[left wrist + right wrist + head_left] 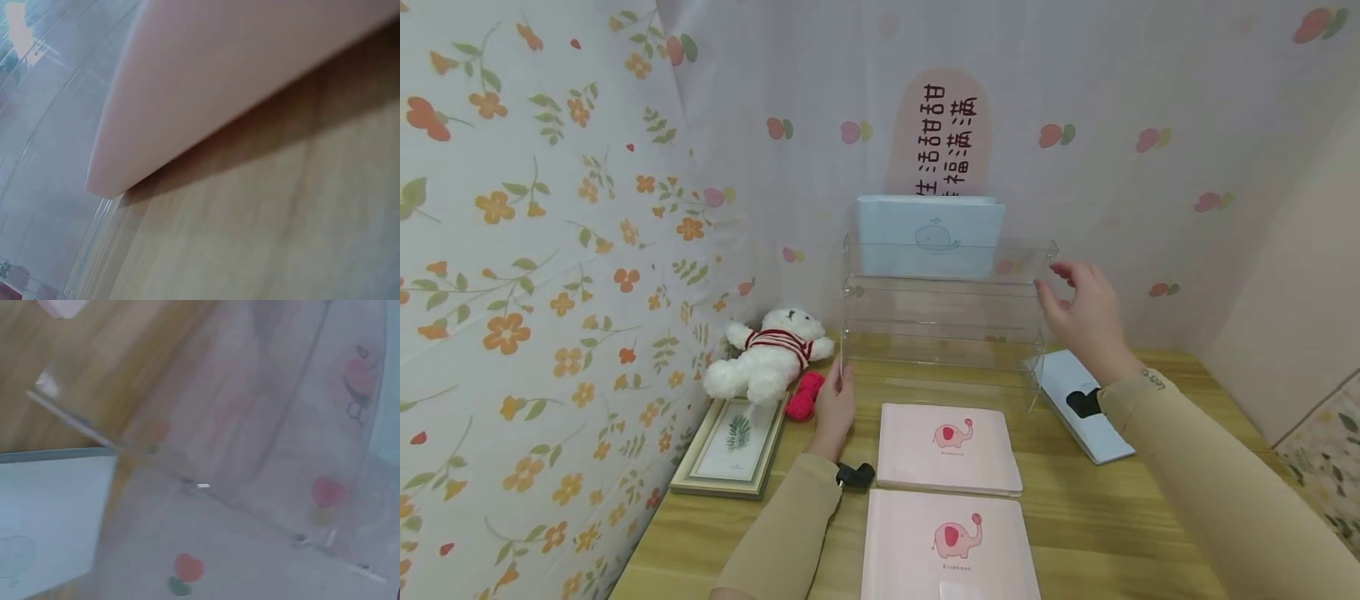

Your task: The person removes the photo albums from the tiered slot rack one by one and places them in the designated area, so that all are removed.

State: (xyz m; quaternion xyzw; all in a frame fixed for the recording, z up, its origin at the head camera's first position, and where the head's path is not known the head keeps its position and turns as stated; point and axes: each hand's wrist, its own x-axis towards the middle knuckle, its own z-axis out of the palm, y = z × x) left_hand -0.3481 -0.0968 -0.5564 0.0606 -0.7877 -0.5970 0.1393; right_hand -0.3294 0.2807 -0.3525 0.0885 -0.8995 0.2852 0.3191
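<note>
The step in hand looks like positioning the clear acrylic rack, a 3-tier stepped stand at the back of the wooden surface, close to the curtain with fruit prints. The left hand rests at the rack's lower left edge, its fingers fairly straight and close together against the acrylic rather than wrapped round it, as far as the head view shows. The right hand is raised at the upper right corner, fingers relaxed and slightly apart, touching or nearly touching the top tier; I cannot tell whether any real grip is made. The next move probably calls for steadying both ends evenly so the light rack does not twist or skid, then freeing a hand for a book. The rack is transparent with thin bright edges, so its tiers are hard to read; 1 pale blue book with a whale drawing stands upright in the top tier. In front of it lie 2 pink books with elephant drawings, the nearer pink book just before the farther pink book, and a white booklet lies to the right. To the left are a white teddy bear and a framed leaf picture.
</note>
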